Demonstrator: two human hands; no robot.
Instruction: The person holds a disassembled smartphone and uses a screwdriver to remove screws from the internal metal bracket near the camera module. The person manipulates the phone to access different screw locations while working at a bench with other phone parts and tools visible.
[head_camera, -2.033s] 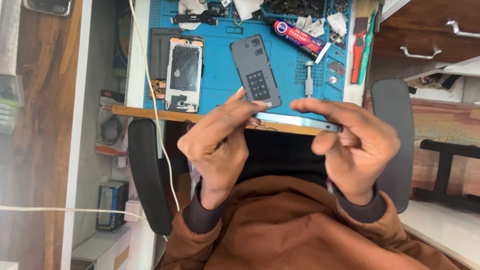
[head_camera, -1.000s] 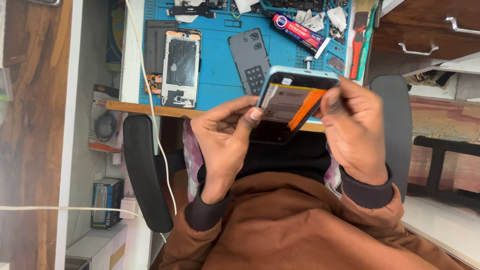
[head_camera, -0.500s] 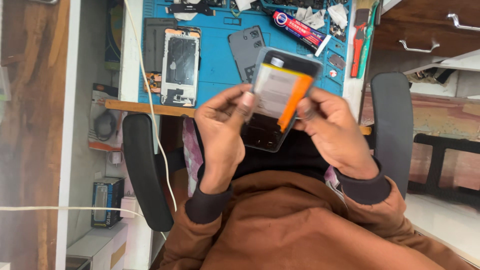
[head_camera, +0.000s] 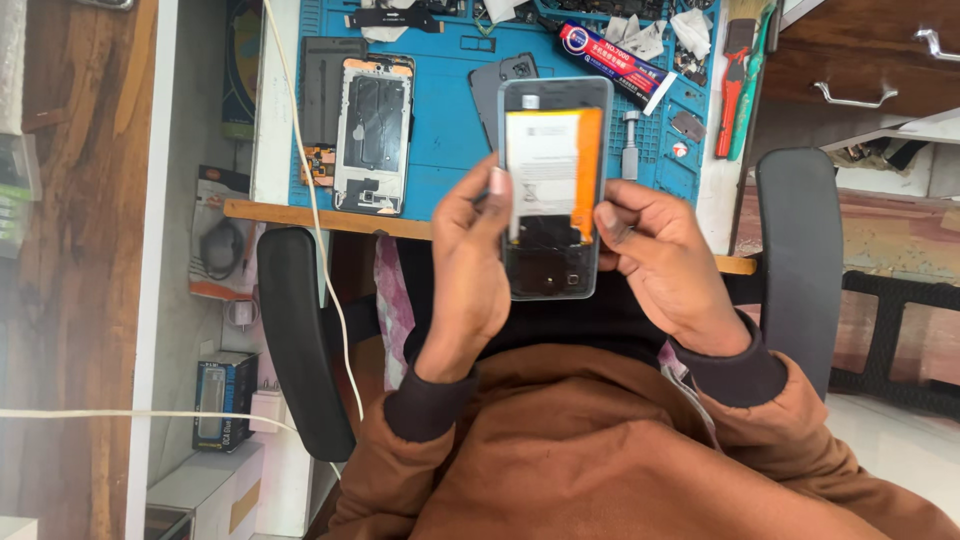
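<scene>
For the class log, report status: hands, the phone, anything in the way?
Left hand and right hand both grip the opened phone, battery showing. Held above the blue mat. Nothing in the way.

A blue rubber work mat (head_camera: 450, 150) is laid on the bench. On it a silver phone frame with black inner parts (head_camera: 372, 135) is seen beside a flat dark grey back cover (head_camera: 325, 85). A red-and-blue glue tube (head_camera: 615, 65) lies near the mat's far edge, with red-handled and green-handled tools (head_camera: 740, 80) at its right side. A white cable (head_camera: 300, 170) is draped across the mat's left edge.
</scene>
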